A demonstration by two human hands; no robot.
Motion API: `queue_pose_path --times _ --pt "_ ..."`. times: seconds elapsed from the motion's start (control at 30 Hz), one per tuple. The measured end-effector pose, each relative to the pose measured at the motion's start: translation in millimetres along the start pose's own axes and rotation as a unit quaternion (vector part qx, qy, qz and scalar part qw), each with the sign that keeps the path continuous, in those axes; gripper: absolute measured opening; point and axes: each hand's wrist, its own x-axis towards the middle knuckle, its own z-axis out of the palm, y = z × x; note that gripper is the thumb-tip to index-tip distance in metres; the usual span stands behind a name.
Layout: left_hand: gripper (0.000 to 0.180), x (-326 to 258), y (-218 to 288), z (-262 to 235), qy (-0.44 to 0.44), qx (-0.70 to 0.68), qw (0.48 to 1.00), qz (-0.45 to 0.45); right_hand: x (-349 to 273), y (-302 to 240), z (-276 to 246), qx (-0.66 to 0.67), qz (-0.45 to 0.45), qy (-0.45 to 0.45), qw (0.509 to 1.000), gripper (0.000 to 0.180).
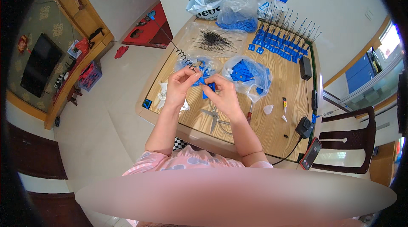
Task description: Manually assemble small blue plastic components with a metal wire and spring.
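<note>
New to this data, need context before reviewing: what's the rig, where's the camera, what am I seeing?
No machine: these are a person's two bare hands at work. The picture comes from a fisheye camera worn on the head, looking down, so straight edges bend; its left is the person's left. Over a wooden table, the left hand pinches the near end of a black coiled wire and the right hand grips a small blue piece beside it; any join is hidden. Around them lie black wires on clear plastic, a clear bag of blue parts, scissors, and rows of blue-based wires.
</note>
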Motion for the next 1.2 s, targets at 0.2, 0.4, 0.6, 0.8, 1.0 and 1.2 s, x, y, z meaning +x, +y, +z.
queue_pose_path --times 0.2,0.4,0.6,0.8,1.0,1.2 --pt "0.006 0.5 -1.0 1.0 -0.005 -0.006 1.000 -0.002 0.5 2.0 0.0 0.003 0.000 -0.001 1.000 0.014" --pt "0.006 -0.1 -3.1 -1.1 -0.004 -0.001 1.000 -0.001 -0.1 -1.9 -1.0 0.002 0.010 -0.008 1.000 0.013" --pt "0.005 -0.8 -1.7 0.1 -0.005 -0.004 1.000 -0.004 -0.2 -0.1 0.3 0.019 0.006 0.000 1.000 0.013" --pt "0.005 -0.4 -3.2 -0.7 -0.014 -0.011 1.000 0.001 -0.6 3.4 2.0 0.029 0.014 0.001 0.999 0.012" --pt "0.006 0.2 -3.4 0.3 -0.009 -0.017 1.000 0.003 0.0 4.5 2.0 0.019 0.011 0.005 1.000 0.013" --pt "0.005 0.1 -4.9 -0.6 -0.014 -0.019 1.000 0.001 -0.7 2.9 0.5 0.016 0.014 -0.004 1.000 0.013"
